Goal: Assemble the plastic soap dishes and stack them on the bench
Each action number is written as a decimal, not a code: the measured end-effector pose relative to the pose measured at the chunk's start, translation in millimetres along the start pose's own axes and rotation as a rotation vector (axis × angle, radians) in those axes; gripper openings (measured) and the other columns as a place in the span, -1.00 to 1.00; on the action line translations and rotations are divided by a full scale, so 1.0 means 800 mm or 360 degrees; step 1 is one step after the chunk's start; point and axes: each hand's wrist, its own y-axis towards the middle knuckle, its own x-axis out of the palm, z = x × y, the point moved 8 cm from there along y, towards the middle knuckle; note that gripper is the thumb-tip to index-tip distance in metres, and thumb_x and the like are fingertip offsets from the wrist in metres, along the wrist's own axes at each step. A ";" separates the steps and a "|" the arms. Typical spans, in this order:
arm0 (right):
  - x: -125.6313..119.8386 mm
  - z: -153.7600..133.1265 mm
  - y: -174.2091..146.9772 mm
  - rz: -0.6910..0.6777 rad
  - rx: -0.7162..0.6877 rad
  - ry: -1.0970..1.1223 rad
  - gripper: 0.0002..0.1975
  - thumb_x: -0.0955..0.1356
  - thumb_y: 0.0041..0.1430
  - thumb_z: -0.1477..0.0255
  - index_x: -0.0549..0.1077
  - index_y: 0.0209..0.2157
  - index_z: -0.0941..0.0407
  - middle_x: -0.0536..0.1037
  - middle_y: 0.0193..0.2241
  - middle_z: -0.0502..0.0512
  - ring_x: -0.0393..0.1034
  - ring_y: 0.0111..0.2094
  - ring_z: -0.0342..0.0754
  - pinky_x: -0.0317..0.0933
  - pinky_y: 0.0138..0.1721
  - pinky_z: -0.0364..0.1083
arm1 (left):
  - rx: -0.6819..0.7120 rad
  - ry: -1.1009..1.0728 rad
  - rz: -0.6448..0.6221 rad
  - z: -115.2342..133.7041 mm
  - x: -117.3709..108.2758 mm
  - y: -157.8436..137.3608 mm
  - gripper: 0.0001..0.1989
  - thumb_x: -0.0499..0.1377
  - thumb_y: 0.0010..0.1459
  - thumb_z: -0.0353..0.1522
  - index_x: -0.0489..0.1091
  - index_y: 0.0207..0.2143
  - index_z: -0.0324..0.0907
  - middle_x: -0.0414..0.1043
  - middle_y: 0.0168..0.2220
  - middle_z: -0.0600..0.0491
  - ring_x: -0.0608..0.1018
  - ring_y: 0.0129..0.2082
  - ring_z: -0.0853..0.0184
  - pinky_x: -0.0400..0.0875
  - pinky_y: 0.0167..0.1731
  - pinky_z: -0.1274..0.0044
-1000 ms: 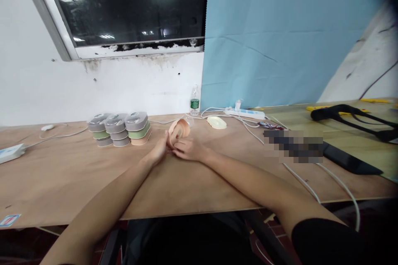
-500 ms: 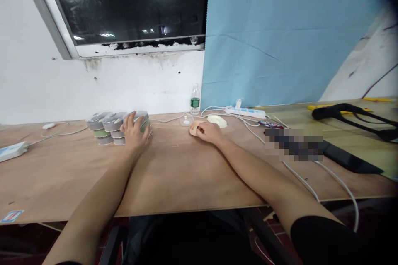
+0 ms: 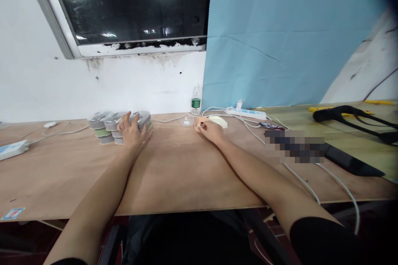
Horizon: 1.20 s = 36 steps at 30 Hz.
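Several small grey round containers with clear lids point(image 3: 98, 116), one of them green point(image 3: 102, 132), stand stacked in columns at the left rear of the table. My left hand point(image 3: 132, 132) is in front of the right-hand stacks with its fingers spread, seeming to touch them; it hides part of them. At the middle rear, my right hand point(image 3: 213, 130) has its fingers closed at the near edge of a peach-coloured round container point(image 3: 200, 121). A clear round lid point(image 3: 186, 121) lies left of that container, and a pale cream oval dish or lid point(image 3: 219, 121) lies behind my right hand.
A water bottle point(image 3: 195, 100) stands against the wall. White cables and a power strip point(image 3: 247, 113) run along the back right. A black flat object point(image 3: 351, 159) and a black frame point(image 3: 345, 112) lie at the right. Another power strip point(image 3: 14, 150) is at the far left.
The peach container has shifted slightly right and away from me, with my right hand at its edge. My left hand stays at the stacks, its fingers slightly shifted. The view moved a little.
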 end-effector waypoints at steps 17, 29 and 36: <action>0.018 0.026 0.000 -0.0238 0.0277 -0.0019 -0.66 0.24 0.14 0.17 0.54 -0.27 0.06 0.57 -0.24 0.15 0.43 -0.22 0.02 0.15 -0.32 -0.13 | 0.0114 -0.0176 0.0080 0.006 -0.004 -0.004 -0.58 0.22 0.02 -0.21 0.40 -0.05 -0.15 0.18 0.15 -0.16 0.20 0.18 0.05 -0.01 0.15 0.25; 0.023 0.028 0.002 -0.0211 0.0230 0.0031 -0.72 0.28 0.10 0.21 0.52 -0.43 0.08 0.57 -0.36 0.13 0.44 -0.33 -0.01 0.12 -0.44 -0.16 | 0.0543 -0.0647 -0.0444 0.082 0.030 -0.040 -0.58 0.23 0.03 -0.19 0.38 -0.05 -0.11 0.26 0.06 -0.12 0.31 0.10 0.10 0.20 0.11 0.26; 0.014 -0.010 -0.010 -0.0276 -0.0077 0.0251 -0.76 0.31 0.12 0.22 0.53 -0.37 0.07 0.58 -0.36 0.06 0.42 -0.31 -0.05 0.13 -0.41 -0.17 | 0.0619 -0.0786 -0.0824 0.093 0.057 -0.057 -0.49 0.21 0.06 -0.15 0.31 0.03 -0.16 0.27 0.04 -0.15 0.34 0.09 0.10 0.24 0.11 0.26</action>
